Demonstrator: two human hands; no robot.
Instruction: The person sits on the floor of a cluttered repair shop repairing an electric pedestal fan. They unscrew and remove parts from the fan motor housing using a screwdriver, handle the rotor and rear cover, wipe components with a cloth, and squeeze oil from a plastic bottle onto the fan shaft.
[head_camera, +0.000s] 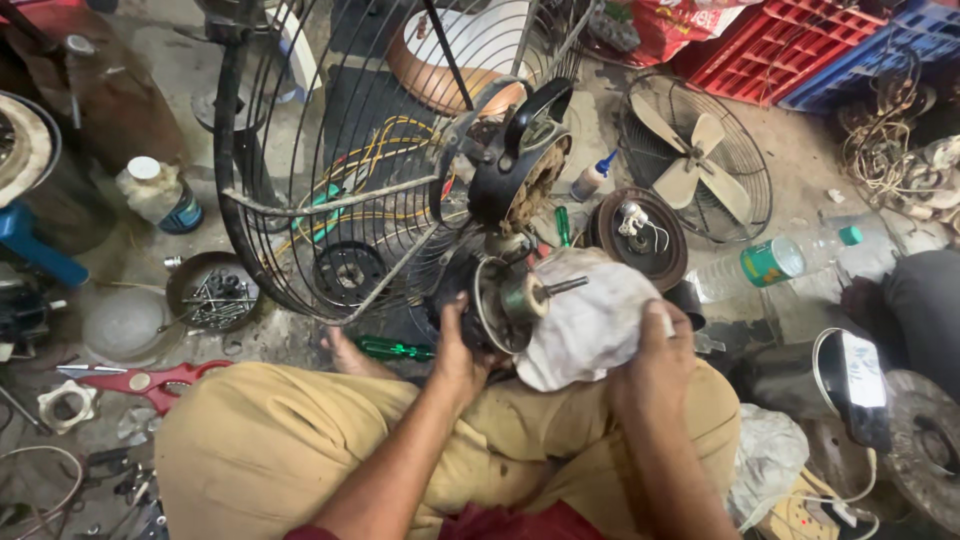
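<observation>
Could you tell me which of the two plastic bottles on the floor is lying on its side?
The clear bottle with the green label, at right near the small fan; the white-capped bottle at left stands upright.

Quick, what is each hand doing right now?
Left hand: closed, gripping the dark round metal fan motor.
Right hand: closed, pressing a crumpled white cloth against it.
</observation>
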